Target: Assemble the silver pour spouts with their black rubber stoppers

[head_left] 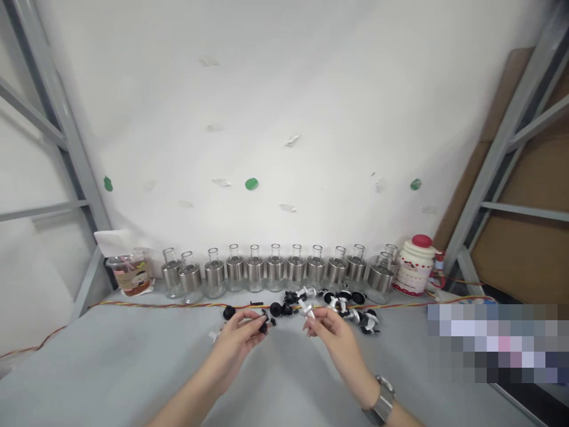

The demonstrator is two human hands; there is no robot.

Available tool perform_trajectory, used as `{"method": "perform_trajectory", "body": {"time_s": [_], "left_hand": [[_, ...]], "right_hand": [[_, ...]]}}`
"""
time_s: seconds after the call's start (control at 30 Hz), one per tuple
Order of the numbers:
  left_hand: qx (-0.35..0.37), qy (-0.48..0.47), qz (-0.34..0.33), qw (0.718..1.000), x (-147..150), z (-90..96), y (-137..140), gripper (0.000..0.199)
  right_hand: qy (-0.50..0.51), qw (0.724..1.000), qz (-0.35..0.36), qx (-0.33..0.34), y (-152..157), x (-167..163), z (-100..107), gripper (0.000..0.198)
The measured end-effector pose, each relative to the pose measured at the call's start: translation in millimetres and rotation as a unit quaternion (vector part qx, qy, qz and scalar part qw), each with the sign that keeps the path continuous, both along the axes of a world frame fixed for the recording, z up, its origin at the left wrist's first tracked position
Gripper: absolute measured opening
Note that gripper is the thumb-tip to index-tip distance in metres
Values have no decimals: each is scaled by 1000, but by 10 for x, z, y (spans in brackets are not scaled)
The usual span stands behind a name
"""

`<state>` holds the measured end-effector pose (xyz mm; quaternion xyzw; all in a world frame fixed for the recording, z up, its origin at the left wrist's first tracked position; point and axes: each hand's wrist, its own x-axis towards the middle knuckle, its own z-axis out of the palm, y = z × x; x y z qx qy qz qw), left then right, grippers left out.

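My left hand [243,333] is closed in a pinch on a small black plastic part [264,324], partly hidden by the fingers. Between the thumb and fingers of my right hand [328,330] is a silver-and-white bottle-top piece [306,308]. Both hands are raised over the grey table [275,391], apart from each other. Loose black caps [276,309] and small black bits lie just beyond them. To the right of my right hand is a cluster of silver-and-black bottle tops [354,316]. A black round piece [229,312] and a whitish piece [213,336] lie by my left hand.
A row of glass bottles with steel sleeves [255,268] stands along the wall. A twisted red-yellow cable [178,305] crosses the table before them. A plastic tub [130,274] stands left, a cream jar with a red lid [415,267] right. Metal frame posts [502,142] flank both sides.
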<state>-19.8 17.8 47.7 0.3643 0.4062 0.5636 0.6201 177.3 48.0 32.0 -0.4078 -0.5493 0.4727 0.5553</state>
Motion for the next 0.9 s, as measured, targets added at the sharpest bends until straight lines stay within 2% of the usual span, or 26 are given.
{"method": "perform_trajectory", "body": {"time_s": [0.13,0.2,0.43,0.67,0.9], "left_hand": [[13,71,-34,997,49,-40,-20,27],[27,88,-53,994,65,-20,-40,32],[48,173,-65,982,63,15,-48,32],[28,188,-34,981,104,-153,15,28],[9,236,-25,971,176,-229,33,37]], "right_hand": [[-62,995,83,13,-78,-44,-36,21],[-108,989,99,18,-133,-65,-34,17],[-206,971,107,53,-259,-90,44,9],[-283,950,98,86,-339,-100,36,7],[-342,921,111,147,-429,-121,13,8]]}}
